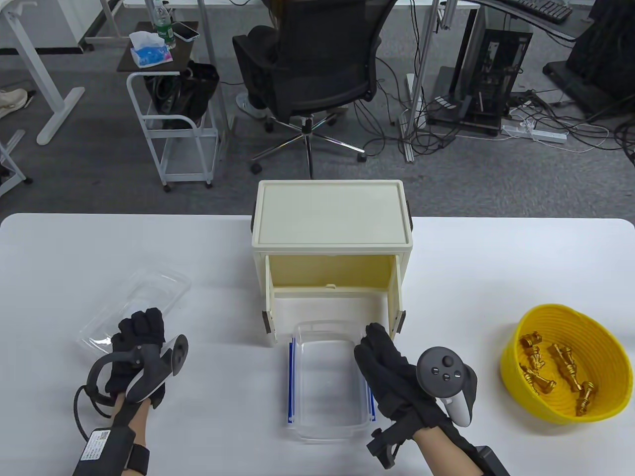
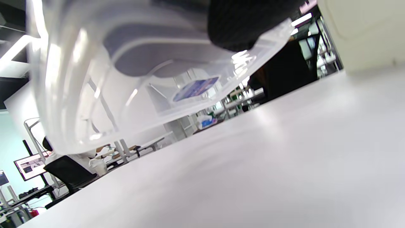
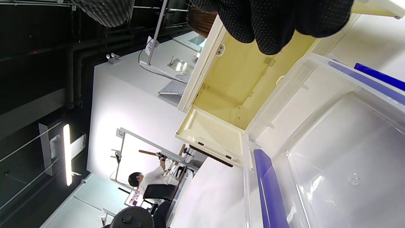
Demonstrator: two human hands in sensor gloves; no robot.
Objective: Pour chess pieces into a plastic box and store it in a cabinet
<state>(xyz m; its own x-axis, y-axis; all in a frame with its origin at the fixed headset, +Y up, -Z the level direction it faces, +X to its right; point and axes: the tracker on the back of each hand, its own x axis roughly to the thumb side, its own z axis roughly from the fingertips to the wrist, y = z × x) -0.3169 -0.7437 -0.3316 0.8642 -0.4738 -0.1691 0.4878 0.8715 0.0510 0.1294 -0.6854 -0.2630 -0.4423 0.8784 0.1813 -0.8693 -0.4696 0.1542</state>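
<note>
Two gloved hands over white bench (image 1: 496, 258). Left hand (image 1: 136, 347), near left front edge, fingers curled on clear lid (image 1: 144, 297). Right hand (image 1: 392, 369), fingers straight, pressed against right wall of empty plastic box (image 1: 327, 382) at front centre, before open cabinet (image 1: 332, 233). Chess pieces (image 1: 555, 367) in yellow bowl (image 1: 511, 362), right front corner.

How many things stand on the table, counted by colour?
Clear: 2, plastic box and lid
Cream: 1, cabinet
Yellow: 1, bowl holding gold chess pieces, too tangled to count
Total: 4
</note>
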